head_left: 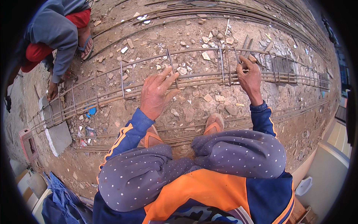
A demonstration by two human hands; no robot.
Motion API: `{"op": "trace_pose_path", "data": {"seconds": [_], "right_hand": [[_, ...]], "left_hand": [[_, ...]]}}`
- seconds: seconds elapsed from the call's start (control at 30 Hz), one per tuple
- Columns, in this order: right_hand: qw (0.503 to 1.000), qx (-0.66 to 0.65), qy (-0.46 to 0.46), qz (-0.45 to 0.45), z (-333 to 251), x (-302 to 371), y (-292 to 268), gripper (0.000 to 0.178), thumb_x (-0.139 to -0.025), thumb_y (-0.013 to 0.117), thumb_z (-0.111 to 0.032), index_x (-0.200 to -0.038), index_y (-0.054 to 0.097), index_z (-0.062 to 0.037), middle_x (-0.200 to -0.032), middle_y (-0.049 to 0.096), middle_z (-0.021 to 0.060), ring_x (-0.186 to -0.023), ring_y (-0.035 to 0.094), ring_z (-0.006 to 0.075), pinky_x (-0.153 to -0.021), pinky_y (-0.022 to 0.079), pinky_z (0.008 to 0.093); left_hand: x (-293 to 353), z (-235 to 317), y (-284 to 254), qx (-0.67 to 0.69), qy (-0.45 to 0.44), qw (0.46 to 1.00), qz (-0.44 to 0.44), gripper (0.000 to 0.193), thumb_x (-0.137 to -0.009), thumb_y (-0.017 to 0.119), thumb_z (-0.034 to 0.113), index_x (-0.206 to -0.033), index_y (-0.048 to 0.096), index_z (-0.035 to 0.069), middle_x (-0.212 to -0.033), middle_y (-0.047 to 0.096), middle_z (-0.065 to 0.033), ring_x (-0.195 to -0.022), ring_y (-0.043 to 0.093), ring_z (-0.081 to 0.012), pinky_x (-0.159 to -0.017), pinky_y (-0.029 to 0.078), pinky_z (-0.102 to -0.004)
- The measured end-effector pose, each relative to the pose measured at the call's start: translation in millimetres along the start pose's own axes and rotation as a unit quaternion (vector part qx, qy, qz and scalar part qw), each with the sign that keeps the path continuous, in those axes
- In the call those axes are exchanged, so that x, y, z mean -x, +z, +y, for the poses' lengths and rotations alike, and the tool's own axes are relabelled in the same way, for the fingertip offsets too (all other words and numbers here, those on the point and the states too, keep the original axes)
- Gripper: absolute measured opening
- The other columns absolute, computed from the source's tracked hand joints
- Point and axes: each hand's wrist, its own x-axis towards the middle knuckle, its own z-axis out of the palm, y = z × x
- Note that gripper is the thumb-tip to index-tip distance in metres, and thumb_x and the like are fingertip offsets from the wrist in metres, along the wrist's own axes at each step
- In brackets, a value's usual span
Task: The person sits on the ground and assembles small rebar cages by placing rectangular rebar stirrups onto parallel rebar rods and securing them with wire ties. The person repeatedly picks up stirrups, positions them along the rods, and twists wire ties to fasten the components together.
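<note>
A long rebar cage [201, 75] of rusty bars and rectangular wire stirrups stretches across the ground before me. My left hand [158, 92] reaches over its near bars with the fingers apart. Its fingertips are beside a stirrup [169, 59] that leans slightly; whether they touch it I cannot tell. Farther right, my right hand [250, 79] has its fingers curled, with thumb and forefinger at the side of another stirrup [236, 56]. Two stirrups [222, 65] stand close together just left of that hand.
Another person's hand [53, 90] is at the cage's left end, near a pale concrete block [59, 138]. A second block [285, 66] lies under the right part. Long loose bars [179, 13] lie beyond, and more bars [175, 141] run by my feet. Broken stone and tile litter the dirt.
</note>
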Motion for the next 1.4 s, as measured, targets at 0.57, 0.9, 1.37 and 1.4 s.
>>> {"op": "trace_pose_path", "data": {"seconds": [0.57,0.9,1.37,1.4], "right_hand": [[0.999,-0.018,-0.037,-0.005,-31,12,-1,0.039,-0.091,0.075,-0.03,-0.119,0.073,-0.0021,-0.087,0.075,0.0121,-0.09,0.068,0.0326,-0.088,0.052,0.0422],[0.991,0.016,-0.06,0.117,13,4,7,0.024,-0.084,0.071,-0.014,-0.107,0.079,-0.0123,-0.085,0.074,0.0069,-0.08,0.065,0.0284,-0.08,0.049,0.0395],[0.986,0.033,-0.129,0.101,-16,8,1,0.039,-0.088,0.076,-0.02,-0.124,0.071,-0.0043,-0.085,0.073,0.0078,-0.087,0.065,0.0309,-0.087,0.049,0.0428],[0.992,0.002,-0.115,0.056,-35,16,5,0.039,-0.089,0.076,-0.021,-0.123,0.071,-0.0039,-0.085,0.073,0.0079,-0.088,0.065,0.0303,-0.087,0.048,0.0429]], "left_hand": [[-12,6,20,0.025,0.02,0.999,0.002,0.061,-0.078,0.085,0.028,-0.135,0.065,0.019,-0.144,0.059,-0.0071,-0.111,0.063,-0.0298,-0.095,0.05,-0.0431],[-15,12,19,0.03,0.02,0.999,-0.003,0.062,-0.077,0.086,0.024,-0.135,0.066,0.018,-0.143,0.06,-0.0071,-0.111,0.063,-0.0291,-0.096,0.05,-0.0416],[-11,9,24,-0.007,0.022,1.0,0.001,0.081,-0.077,0.085,0.03,-0.149,0.051,0.013,-0.144,0.058,-0.007,-0.115,0.061,-0.0294,-0.101,0.047,-0.0426],[-12,10,27,-0.001,0.026,1.0,0.002,0.079,-0.078,0.084,0.03,-0.149,0.052,0.014,-0.144,0.058,-0.0067,-0.116,0.06,-0.0293,-0.101,0.047,-0.0428]]}}
